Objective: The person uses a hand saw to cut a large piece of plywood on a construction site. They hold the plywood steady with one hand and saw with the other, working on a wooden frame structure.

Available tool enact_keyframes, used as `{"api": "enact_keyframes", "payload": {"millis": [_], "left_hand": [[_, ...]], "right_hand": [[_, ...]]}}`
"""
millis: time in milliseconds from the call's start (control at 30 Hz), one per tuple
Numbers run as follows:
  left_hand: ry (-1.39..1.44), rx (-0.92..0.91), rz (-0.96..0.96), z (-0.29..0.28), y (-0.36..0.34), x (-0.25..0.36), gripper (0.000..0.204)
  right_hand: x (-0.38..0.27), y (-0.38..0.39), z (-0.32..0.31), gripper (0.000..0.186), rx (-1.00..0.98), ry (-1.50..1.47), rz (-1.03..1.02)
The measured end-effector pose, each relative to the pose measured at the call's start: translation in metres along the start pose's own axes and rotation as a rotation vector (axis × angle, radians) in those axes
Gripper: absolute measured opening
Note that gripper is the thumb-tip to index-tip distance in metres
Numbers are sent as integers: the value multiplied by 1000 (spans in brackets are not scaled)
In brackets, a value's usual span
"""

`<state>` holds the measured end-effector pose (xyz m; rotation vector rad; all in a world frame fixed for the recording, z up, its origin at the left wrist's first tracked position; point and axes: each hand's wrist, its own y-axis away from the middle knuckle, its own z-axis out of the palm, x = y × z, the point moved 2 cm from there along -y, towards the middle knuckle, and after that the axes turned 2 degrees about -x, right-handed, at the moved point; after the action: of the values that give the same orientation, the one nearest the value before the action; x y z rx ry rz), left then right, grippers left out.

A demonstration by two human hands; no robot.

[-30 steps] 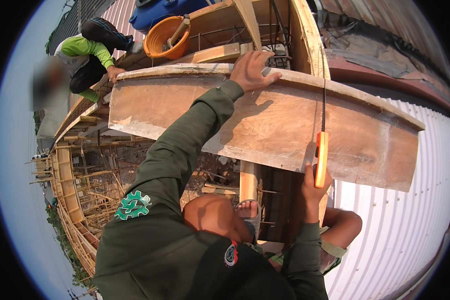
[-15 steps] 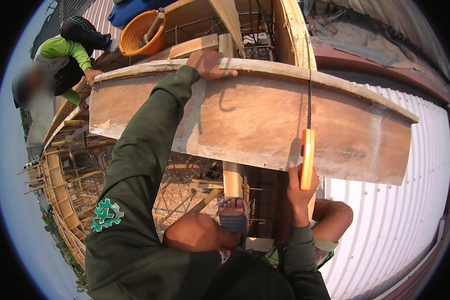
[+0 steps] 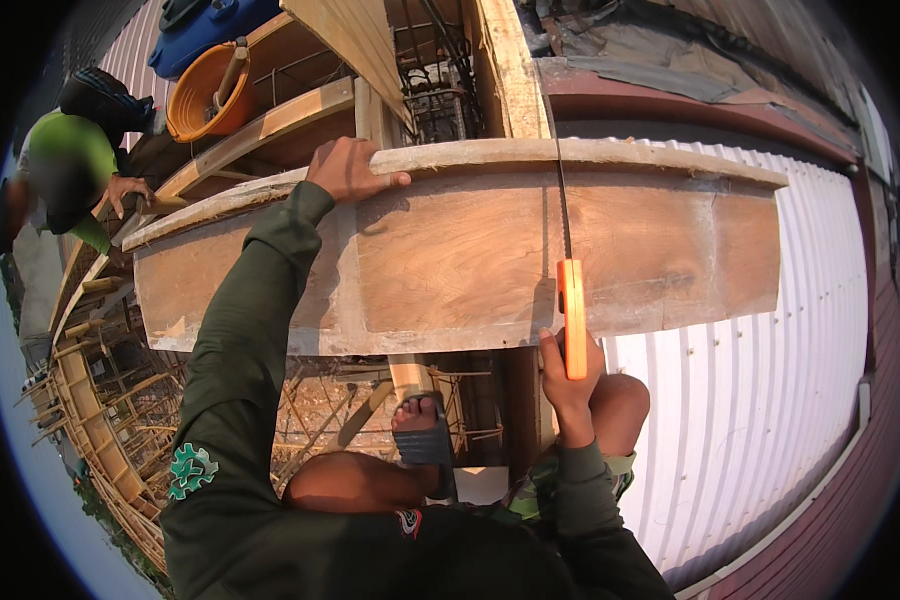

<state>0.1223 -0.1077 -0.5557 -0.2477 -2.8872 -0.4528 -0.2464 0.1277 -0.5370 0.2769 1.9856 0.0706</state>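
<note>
A long weathered plywood panel point(image 3: 460, 255) lies across the view, with a curved batten point(image 3: 670, 164) along its far edge. My left hand point(image 3: 348, 172) grips that batten left of the middle, thumb stretched along it. My right hand point(image 3: 570, 388) is closed round the orange handle point(image 3: 575, 325) of a handsaw, whose dark blade point(image 3: 563, 205) lies across the batten toward the panel's right part. My bare knees and a sandalled foot show below the panel's near edge.
A crouching co-worker point(image 3: 70, 170) in bright green is at upper left, a hand just off the panel's left end. Behind are an orange bucket point(image 3: 200, 115), a blue drum point(image 3: 195, 40), formwork point(image 3: 505, 70) and rebar. Scaffolding point(image 3: 95, 420) lies below left, white corrugated roofing point(image 3: 730, 420) at right.
The view has shifted, with the panel sitting further left and more level. The co-worker's upper hand has come away from the panel's left end. My hands keep their holds.
</note>
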Motion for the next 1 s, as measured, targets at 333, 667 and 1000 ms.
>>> {"api": "enact_keyframes", "payload": {"millis": [333,667,1000], "left_hand": [[107,-63,-62,41,25,34,83],[123,-25,-14,57,6,73,86],[316,-63,-121,82,12,68,72]], "right_hand": [[-3,-21,-40,21,-23,137,73],[26,-41,-75,25,90,180,-78],[29,-39,-78,16,-86,94,-234]]}}
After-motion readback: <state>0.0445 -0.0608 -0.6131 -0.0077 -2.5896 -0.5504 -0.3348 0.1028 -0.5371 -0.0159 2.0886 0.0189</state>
